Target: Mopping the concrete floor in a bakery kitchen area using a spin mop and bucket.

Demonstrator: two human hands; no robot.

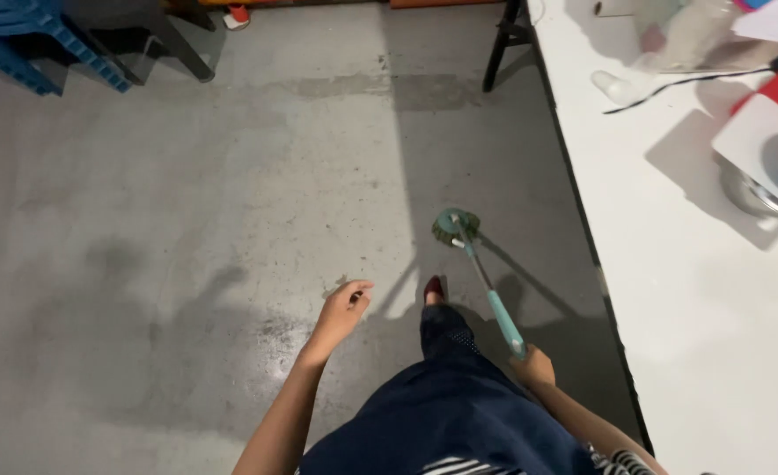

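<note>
My right hand (pixel 533 366) grips the teal handle of a mop (pixel 487 288) low at my right side. The mop's round green head (pixel 456 227) rests on the grey concrete floor (pixel 231 220) ahead of me. My left hand (pixel 343 310) hangs free over the floor, fingers loosely apart, holding nothing. One foot in a dark red shoe (pixel 435 288) steps forward between the two hands, below my dark blue clothing.
A long white table (pixel 671 290) runs along the right, carrying a black cable (pixel 671 88), a white board, red and blue items and a metal lid. A black table leg (pixel 499 48) stands at the far end. Blue stacked chairs (pixel 28 44) sit far left.
</note>
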